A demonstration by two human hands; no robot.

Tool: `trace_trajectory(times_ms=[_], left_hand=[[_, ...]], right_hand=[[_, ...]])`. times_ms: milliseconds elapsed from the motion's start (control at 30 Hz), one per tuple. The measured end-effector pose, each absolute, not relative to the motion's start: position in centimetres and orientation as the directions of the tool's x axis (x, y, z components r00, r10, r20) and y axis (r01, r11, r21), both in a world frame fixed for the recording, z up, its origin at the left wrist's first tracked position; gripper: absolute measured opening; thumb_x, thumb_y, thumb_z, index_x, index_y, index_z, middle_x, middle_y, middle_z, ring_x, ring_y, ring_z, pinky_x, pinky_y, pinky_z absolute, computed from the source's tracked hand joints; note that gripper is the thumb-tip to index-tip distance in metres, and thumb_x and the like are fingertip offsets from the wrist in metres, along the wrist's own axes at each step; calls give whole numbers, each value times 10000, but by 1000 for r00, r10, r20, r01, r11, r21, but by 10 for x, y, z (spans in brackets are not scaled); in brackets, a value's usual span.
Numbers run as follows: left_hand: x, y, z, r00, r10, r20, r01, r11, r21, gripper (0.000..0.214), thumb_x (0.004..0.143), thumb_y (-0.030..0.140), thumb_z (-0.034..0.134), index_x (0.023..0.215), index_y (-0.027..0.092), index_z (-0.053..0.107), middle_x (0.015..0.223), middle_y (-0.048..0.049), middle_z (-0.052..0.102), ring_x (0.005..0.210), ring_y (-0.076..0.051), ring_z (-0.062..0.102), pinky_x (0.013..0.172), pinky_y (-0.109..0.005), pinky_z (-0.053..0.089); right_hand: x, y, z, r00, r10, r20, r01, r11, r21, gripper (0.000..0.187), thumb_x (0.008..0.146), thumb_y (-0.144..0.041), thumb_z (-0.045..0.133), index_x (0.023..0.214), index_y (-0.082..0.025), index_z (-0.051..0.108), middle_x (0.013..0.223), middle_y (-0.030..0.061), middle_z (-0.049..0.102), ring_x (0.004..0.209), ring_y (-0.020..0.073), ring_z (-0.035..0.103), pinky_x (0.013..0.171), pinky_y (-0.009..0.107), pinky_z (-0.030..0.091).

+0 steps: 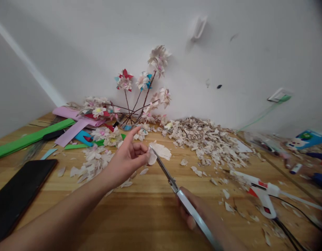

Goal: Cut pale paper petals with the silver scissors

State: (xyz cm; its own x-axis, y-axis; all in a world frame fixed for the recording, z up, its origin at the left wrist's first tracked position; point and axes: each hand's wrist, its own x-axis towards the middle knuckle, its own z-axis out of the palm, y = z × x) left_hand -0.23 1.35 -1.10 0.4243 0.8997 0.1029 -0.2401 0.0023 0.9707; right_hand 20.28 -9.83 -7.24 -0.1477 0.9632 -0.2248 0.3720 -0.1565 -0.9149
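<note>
My left hand (pixel 130 150) pinches a thin whitish petal-like piece (pixel 161 151) between thumb and fingers, its index finger raised. My right hand (pixel 193 207) grips a pair of scissors (pixel 185 200) with a pale grey handle. The scissor blades point up and left, and their tips meet the petal piece beside my left fingertips. Whether the blades are apart is hard to see. Below and left of my left hand lie loose pale petals (pixel 91 164) and finished paper-like flowers (pixel 100 133).
Flowers on brown stems (pixel 145 94) stand in a small holder against the wall. A heap of dry pale flakes (pixel 202 137) covers the back right. A white glue gun (pixel 265 195) with a cord lies right. At left are a black phone (pixel 22 195) and green strips (pixel 32 138).
</note>
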Motion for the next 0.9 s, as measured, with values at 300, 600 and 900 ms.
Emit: trace_trajectory(times_ms=[300,600,900], left_hand=[[-9,23,-16,485,869,97,-223,15,975,959,678,139,679,1436,241,101,683,71,562,608,-93,526,600,-252,410],[-12,23,-13,492,868,64,-174,27,984,1013,651,126,686,1449,200,67,646,70,562,560,-83,493,523,-217,339],[-15,25,-12,542,839,48,-154,43,987,944,668,118,655,1437,224,119,668,72,556,576,-92,489,547,-235,362]], right_hand=[[207,-98,-74,-186,953,-240,366,-159,-917,284,632,-419,637,723,-239,437,575,-77,395,527,112,287,491,247,215],[206,-95,-74,-129,957,-260,442,-179,-879,202,608,-293,624,686,-238,446,522,-84,407,505,114,330,474,235,234],[206,-90,-74,-53,972,-230,395,-192,-899,279,489,-306,678,599,-226,435,551,-83,333,537,106,263,480,225,205]])
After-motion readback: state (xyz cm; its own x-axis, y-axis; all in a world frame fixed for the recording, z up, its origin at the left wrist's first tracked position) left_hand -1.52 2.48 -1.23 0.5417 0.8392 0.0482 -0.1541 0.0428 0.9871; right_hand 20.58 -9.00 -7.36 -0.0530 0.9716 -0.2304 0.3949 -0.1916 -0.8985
